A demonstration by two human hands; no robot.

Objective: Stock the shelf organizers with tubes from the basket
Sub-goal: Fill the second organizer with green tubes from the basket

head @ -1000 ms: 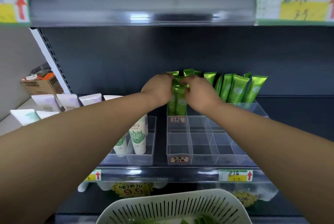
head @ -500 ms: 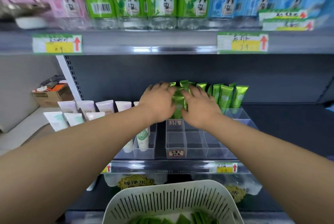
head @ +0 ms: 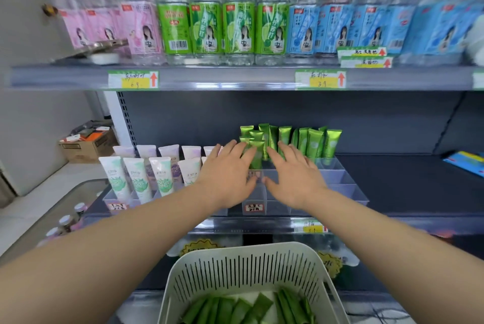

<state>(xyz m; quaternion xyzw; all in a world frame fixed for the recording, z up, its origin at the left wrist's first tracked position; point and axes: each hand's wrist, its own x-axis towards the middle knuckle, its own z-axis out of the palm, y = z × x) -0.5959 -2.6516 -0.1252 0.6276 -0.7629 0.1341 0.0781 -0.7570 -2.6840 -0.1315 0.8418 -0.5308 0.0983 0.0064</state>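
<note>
Now the left hand (head: 226,175) and right hand (head: 294,179) flank the green tubes (head: 314,144) standing upright along the back edge of the organizer (head: 343,179) on the shelf (head: 408,185), fingers (head: 285,149) spread straight and holding nothing, probably steadying the row, where half a second ago they pressed together around it; more wait in the basket (head: 246,266).

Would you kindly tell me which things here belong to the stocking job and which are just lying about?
Job: shelved green tubes, clear organizer, white basket, basket tubes, left hand, right hand.
Lying about: drink bottles, white tubes, cardboard box, blue packet, price labels.
</note>
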